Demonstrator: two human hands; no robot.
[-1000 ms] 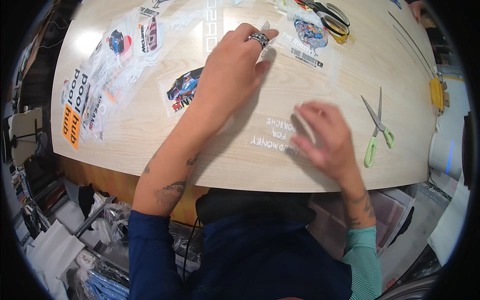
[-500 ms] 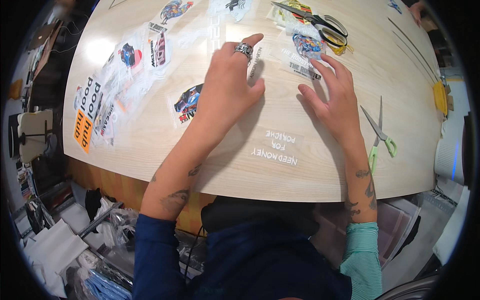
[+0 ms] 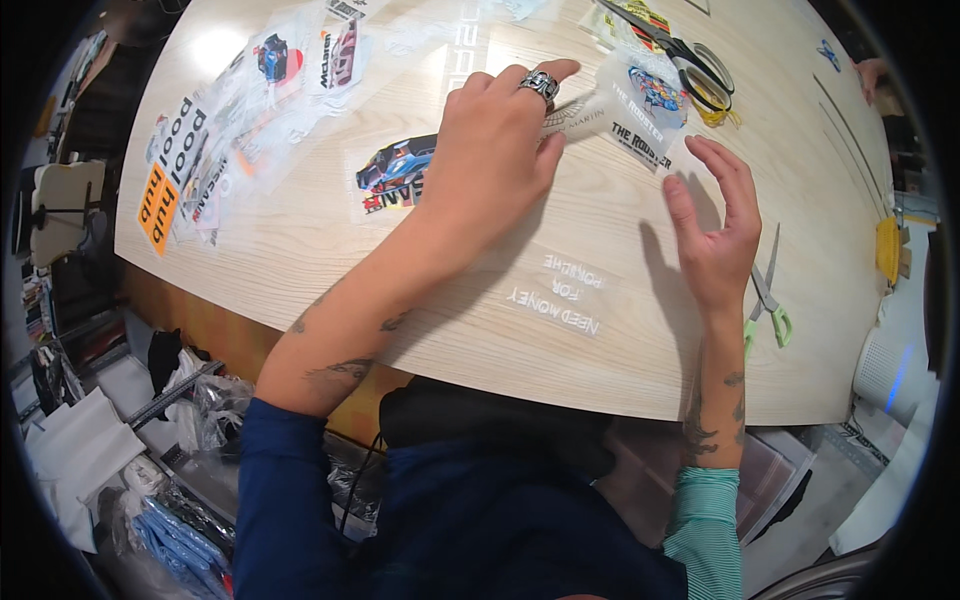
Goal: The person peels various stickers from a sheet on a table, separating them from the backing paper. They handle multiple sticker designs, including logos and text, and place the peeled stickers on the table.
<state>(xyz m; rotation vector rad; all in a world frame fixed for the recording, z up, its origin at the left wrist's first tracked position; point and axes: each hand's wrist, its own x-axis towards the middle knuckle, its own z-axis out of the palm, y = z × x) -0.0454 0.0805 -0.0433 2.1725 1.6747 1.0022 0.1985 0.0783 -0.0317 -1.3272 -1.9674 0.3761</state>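
Note:
My left hand (image 3: 495, 140), with a chunky ring on one finger, is above the middle of the table. Its fingers curl round the near end of a clear sticker (image 3: 585, 118) with thin grey lettering and a wing shape; the fingertips on it are partly hidden. To the right, my right hand (image 3: 718, 235) hovers with thumb and fingers apart, holding nothing. Just beyond its fingertips lies a transparent sticker sheet (image 3: 645, 120) with a colourful print and dark lettering. Between my forearms, a clear sticker with white lettering (image 3: 560, 295) lies flat. My left wrist partly covers a blue-and-red car sticker (image 3: 395, 170).
Black-handled scissors (image 3: 690, 65) lie over a yellow-printed packet (image 3: 635, 22) at the back. Green-handled scissors (image 3: 768, 295) rest right of my right hand. Many overlapping stickers, one of them orange (image 3: 157, 215), spread across the table's left. Another person's hand (image 3: 868, 75) shows at the far right.
My left hand has shifted right, and the grey-lettered sticker has turned from upright to nearly crosswise. My right hand has drawn back from the sticker sheet. The whole view has shifted a little.

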